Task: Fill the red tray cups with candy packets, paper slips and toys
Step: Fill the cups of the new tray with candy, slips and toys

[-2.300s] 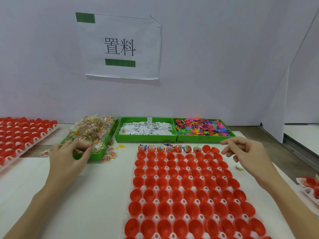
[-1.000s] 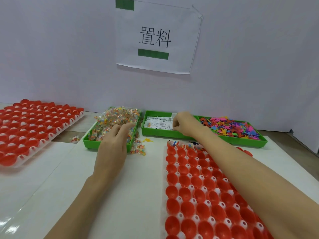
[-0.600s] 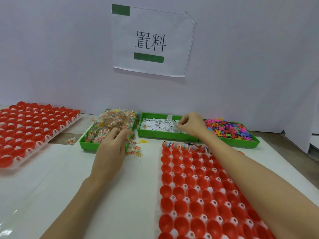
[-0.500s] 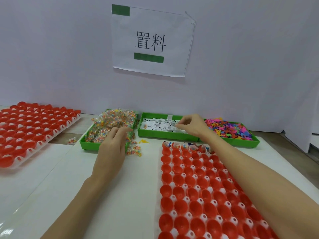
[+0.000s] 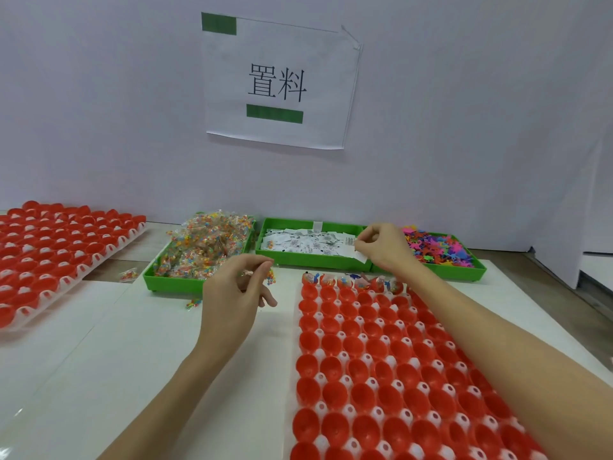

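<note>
Paper slips are what the right hand (image 5: pixel 381 247) has in its pinch: thumb and forefinger nip a small white slip (image 5: pixel 360 255) by its edge, just over the near rim of the middle green bin (image 5: pixel 311 257) where the loose heap of slips (image 5: pixel 305 242) lies. Such slips look thin, limp and nearly weightless, so I judge they will stick together and flutter; an edge pinch that peels off one at a time should serve best. The left hand (image 5: pixel 237 287) hangs over the worktop (image 5: pixel 139 343) with fingers curled, nipping a clear candy packet (image 5: pixel 270 277) by its film, near the corner of the left green bin (image 5: pixel 179 282) heaped with packets. The film looks slick and crinkly, light too, so a seam or corner is the surest hold. Beyond the hands, the red tray (image 5: pixel 381 360) lies in front, its far row alone holding fillings. Coloured toys (image 5: pixel 434 247) fill the right-hand bin. A second red tray (image 5: pixel 49 250) sits far left.
</note>
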Demonstrator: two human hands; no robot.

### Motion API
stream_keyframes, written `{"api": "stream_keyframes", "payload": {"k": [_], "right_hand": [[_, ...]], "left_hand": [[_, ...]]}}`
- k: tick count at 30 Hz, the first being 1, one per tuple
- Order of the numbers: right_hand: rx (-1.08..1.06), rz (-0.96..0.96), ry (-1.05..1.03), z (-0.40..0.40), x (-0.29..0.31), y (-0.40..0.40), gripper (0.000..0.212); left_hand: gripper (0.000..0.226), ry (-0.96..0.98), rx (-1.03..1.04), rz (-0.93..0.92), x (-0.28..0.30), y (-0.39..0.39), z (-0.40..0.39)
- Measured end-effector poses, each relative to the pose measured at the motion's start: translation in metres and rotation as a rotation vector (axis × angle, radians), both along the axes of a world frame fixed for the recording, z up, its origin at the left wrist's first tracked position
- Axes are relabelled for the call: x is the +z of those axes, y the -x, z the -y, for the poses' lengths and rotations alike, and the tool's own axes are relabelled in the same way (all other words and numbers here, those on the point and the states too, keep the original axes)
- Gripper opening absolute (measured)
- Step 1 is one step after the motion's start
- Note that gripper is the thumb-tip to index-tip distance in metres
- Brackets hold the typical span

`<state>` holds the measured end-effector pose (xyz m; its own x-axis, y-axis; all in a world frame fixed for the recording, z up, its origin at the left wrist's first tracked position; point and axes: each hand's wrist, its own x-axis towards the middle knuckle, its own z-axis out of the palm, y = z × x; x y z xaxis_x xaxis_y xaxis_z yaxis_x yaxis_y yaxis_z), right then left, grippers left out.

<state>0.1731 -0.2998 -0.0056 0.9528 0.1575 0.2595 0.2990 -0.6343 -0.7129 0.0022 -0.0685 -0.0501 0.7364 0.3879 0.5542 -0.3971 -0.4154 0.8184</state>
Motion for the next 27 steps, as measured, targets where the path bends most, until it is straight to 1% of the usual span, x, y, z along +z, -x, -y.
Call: {"api": "stream_keyframes", "payload": {"k": [2,4,7,9,11,15,20,25,27], "right_hand": [[-0.001,-0.010,0.041,0.003,-0.002,0.000,0.014],[0.009,-0.022,0.059,0.005,-0.005,-0.002,0.010],[0.029,-0.026,0.113,0.002,-0.007,-0.005,0.020],[0.028,-0.003,0.128,-0.001,-0.005,-0.009,0.016],[0.012,0.007,0.099,-0.004,-0.004,-0.014,0.009],[-0.026,0.006,0.081,-0.012,-0.007,-0.025,0.007],[-0.027,0.057,0.174,-0.021,-0.008,-0.037,0.006],[0.016,0.133,0.286,-0.024,-0.008,-0.038,0.009],[0.024,0.148,0.291,-0.028,-0.006,-0.036,0.008]], "left_hand": [[0.010,-0.017,-0.015,-0.014,-0.003,0.001,0.000],[0.013,-0.024,-0.023,-0.036,-0.004,0.002,-0.001],[0.012,-0.047,-0.018,-0.054,-0.005,0.001,-0.003],[0.010,-0.056,-0.012,-0.060,-0.006,0.001,-0.003],[0.012,-0.076,-0.006,-0.067,-0.007,0.001,-0.004],[0.013,-0.102,-0.007,-0.066,-0.008,0.001,-0.005],[0.011,-0.119,-0.010,-0.075,-0.012,-0.002,-0.007],[0.013,-0.157,-0.030,-0.087,-0.014,-0.002,-0.007],[0.013,-0.159,-0.035,-0.093,-0.014,-0.002,-0.007]]}}
